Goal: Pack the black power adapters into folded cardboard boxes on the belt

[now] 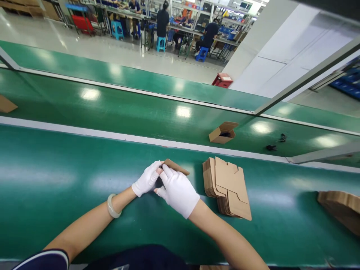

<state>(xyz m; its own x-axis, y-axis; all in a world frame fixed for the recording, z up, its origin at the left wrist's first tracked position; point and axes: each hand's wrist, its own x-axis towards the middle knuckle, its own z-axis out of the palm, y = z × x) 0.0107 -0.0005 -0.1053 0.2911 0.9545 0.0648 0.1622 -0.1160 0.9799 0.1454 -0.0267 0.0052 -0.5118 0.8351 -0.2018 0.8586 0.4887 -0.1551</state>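
Both hands wear white gloves and meet over the green bench top (pixel 56 176). My left hand (pixel 146 179) and my right hand (pixel 177 190) are closed together around a small brown cardboard box blank (pixel 176 167), whose far edge pokes out beyond the fingers. A pale bangle (pixel 112 206) circles my left wrist. Just right of my right hand lies a stack of flat cardboard box blanks (pixel 227 187).
An assembled open cardboard box (pixel 223 132) rides the green conveyor belt (pixel 126 108) beyond the bench, with two small dark parts (pixel 271 147) further right. Another cardboard stack (pixel 341 208) sits at the right edge. Seated workers and blue stools fill the far background.
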